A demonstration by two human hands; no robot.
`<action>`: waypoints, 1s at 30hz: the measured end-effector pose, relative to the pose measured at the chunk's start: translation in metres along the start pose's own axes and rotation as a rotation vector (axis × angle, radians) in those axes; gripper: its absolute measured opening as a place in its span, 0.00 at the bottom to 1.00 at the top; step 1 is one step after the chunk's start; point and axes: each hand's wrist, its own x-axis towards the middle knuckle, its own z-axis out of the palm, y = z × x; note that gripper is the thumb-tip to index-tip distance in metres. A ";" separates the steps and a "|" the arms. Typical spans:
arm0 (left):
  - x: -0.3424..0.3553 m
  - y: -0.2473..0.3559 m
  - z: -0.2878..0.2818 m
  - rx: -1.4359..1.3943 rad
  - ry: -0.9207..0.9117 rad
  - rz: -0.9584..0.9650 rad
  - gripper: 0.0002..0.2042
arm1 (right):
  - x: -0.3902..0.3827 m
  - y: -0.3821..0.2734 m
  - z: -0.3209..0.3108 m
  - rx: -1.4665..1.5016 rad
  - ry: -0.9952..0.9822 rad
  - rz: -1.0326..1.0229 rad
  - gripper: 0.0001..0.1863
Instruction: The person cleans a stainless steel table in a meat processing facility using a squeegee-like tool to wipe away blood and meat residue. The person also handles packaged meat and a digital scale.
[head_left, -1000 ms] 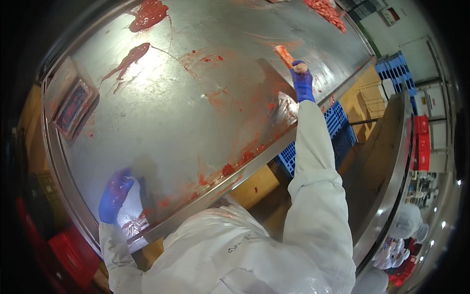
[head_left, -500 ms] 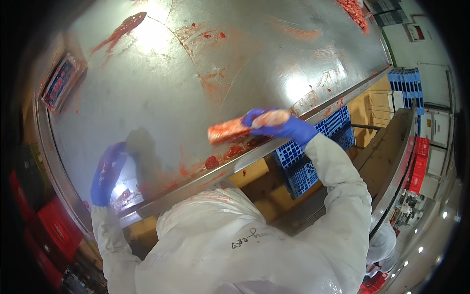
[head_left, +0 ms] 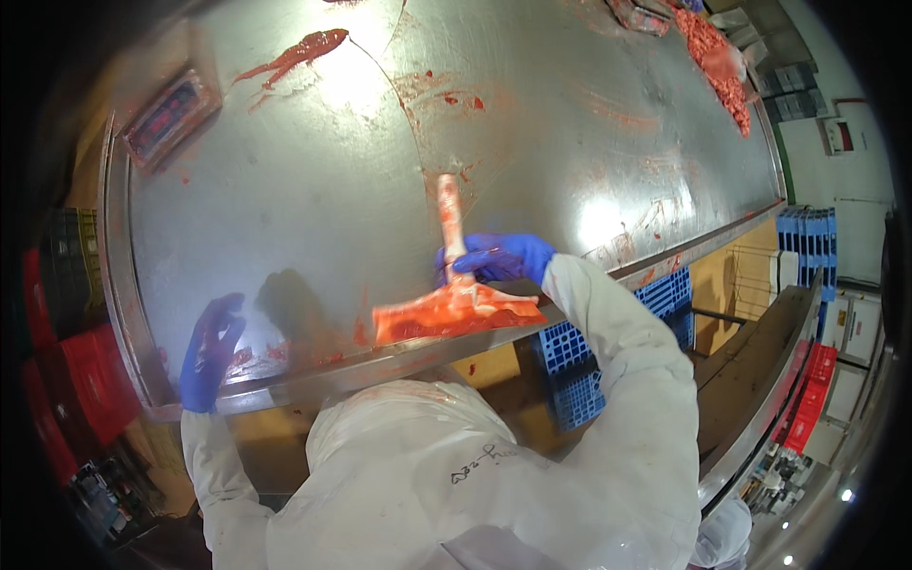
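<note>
My right hand (head_left: 508, 256), in a blue glove, is closed around the lower handle of a squeegee (head_left: 427, 314). The pale handle points away from me. Its wide blade is smeared orange-red and sits along the near edge of the metal table (head_left: 285, 204). Some fingers are hidden behind the handle. My left hand (head_left: 210, 350), also gloved in blue, rests at the table's near left corner. Its fingers are apart and nothing is in them. Red scraps (head_left: 252, 361) lie beside that hand.
A red smear (head_left: 309, 47) marks the far left of the tabletop. A packaged tray (head_left: 171, 119) stands by the left edge, and a pile of minced meat (head_left: 712, 71) lies at the far right. Blue pallets (head_left: 570, 380) are below the near edge; red crates (head_left: 95, 380) stand at left.
My right hand has turned the squeegee so its blade now lies along the near edge and its handle points away. The view has shifted; my left hand stays near the corner.
</note>
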 end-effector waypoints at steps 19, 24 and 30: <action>-0.013 -0.032 0.003 -0.197 0.055 0.075 0.09 | -0.108 -0.049 -0.318 -0.324 2.039 -0.934 0.34; -0.040 -0.040 -0.006 -0.196 0.125 -0.088 0.11 | -0.028 -0.115 -0.276 -0.552 1.875 -0.886 0.35; -0.067 -0.047 -0.020 -0.107 0.298 -0.109 0.15 | 0.081 -0.155 -0.178 -0.775 1.299 -0.864 0.28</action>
